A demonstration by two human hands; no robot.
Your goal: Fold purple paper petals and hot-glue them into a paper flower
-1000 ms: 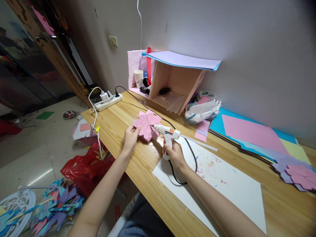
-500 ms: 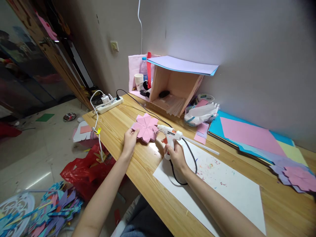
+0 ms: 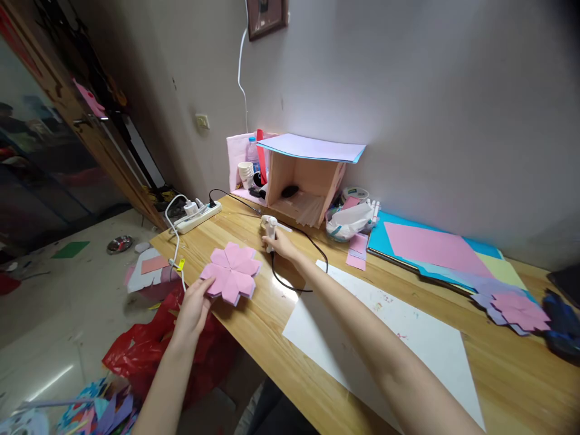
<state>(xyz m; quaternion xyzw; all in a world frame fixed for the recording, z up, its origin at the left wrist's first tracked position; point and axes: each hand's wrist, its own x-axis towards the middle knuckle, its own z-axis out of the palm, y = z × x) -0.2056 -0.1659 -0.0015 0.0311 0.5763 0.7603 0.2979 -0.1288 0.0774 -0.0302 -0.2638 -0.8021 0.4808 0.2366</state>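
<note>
Between the thumb and fingers of my left hand (image 3: pixel 196 307) is the edge of a pink paper flower (image 3: pixel 232 272), with lilac showing under its petals. It is held near the front edge of the wooden table (image 3: pixel 258 314). My right hand (image 3: pixel 280 241) is closed around the handle of a white hot glue gun (image 3: pixel 270 225), farther back on the table near the open box. A glue stick sticks out of its rear, and a black cord (image 3: pixel 283 284) loops from its handle. The gun's nozzle is hard to make out.
A white paint-flecked sheet (image 3: pixel 421 338) lies under my right forearm. Behind stand a pink open box (image 3: pixel 301 181) and a plastic bag (image 3: pixel 348 220). To the left is a power strip (image 3: pixel 198 217); to the right, coloured paper (image 3: pixel 435 251) and another paper flower (image 3: pixel 519 311).
My right hand has carried the glue gun away from the flower, toward the back left. My left hand has drawn the flower nearer and to the left. The view has tilted up.
</note>
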